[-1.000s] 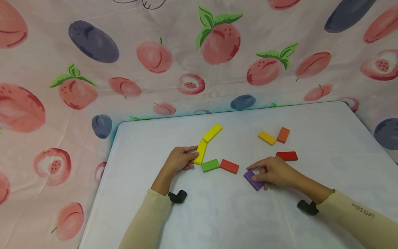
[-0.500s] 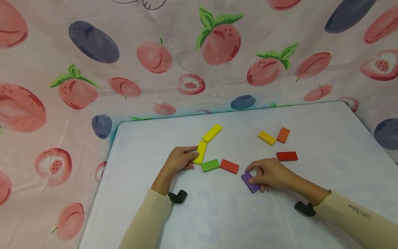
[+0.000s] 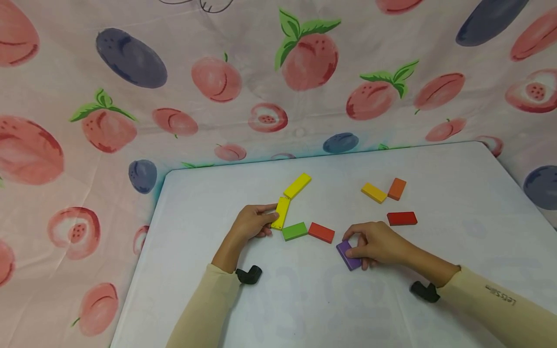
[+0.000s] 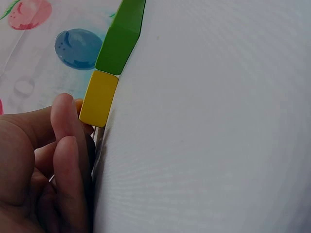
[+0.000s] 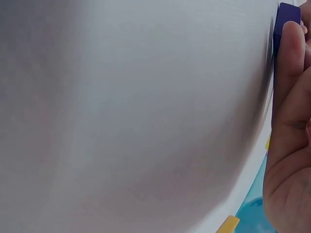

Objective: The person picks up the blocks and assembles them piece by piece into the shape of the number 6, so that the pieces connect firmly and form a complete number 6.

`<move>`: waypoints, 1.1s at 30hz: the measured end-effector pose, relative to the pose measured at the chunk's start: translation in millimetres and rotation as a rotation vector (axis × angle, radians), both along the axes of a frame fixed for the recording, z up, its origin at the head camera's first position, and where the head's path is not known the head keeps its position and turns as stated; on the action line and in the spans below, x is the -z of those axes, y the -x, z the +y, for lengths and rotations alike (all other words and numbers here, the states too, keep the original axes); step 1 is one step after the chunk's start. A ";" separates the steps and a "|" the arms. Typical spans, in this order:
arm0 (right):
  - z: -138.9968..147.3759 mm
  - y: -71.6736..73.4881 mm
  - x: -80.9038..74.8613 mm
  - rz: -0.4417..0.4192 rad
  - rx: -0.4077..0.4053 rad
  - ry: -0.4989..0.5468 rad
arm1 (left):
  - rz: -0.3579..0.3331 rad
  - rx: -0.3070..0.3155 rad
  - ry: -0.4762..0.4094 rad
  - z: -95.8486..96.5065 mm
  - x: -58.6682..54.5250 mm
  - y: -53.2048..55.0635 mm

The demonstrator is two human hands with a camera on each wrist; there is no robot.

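In the head view my left hand [image 3: 252, 222] pinches a yellow rectangular block [image 3: 283, 209], which lies flat between thumb and fingers. The left wrist view shows the end of that yellow block [image 4: 100, 99] beside the fingers, with a green block [image 4: 119, 48] close beyond it. My right hand [image 3: 379, 241] grips a purple block [image 3: 348, 261] between thumb and fingers, at or just above the table. It is to the right of a red block [image 3: 321, 233], with a gap between. The right wrist view shows only part of the purple block [image 5: 286, 13].
A second yellow block [image 3: 298, 185], the green block [image 3: 295, 231] and the red one form a bent row with the held yellow block. Farther right on the white table [image 3: 304, 309] lie an amber block [image 3: 373, 192], an orange block [image 3: 396, 189] and a darker red block [image 3: 402, 218].
My right hand has slid slightly left and toward me with the purple block, slowing in the last half second. The left hand and the other blocks stay put.
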State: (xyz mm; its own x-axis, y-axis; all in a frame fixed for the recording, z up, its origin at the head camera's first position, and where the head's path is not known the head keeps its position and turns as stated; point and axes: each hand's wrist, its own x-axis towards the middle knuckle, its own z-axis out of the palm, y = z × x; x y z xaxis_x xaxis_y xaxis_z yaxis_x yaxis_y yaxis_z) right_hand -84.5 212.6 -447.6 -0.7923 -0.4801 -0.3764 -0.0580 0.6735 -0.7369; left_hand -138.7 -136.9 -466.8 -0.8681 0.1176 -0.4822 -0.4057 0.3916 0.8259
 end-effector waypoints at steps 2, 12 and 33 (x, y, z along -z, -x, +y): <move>-1.1 -0.3 0.0 -0.003 0.001 0.003 | 0.001 0.001 0.004 0.0 -0.1 -0.1; -6.9 -1.5 0.7 -0.044 0.029 0.007 | -0.006 0.001 0.008 0.3 -0.5 -0.3; -1.1 3.0 -2.6 -0.002 -0.055 0.036 | 0.000 0.000 0.000 -0.2 0.4 -0.5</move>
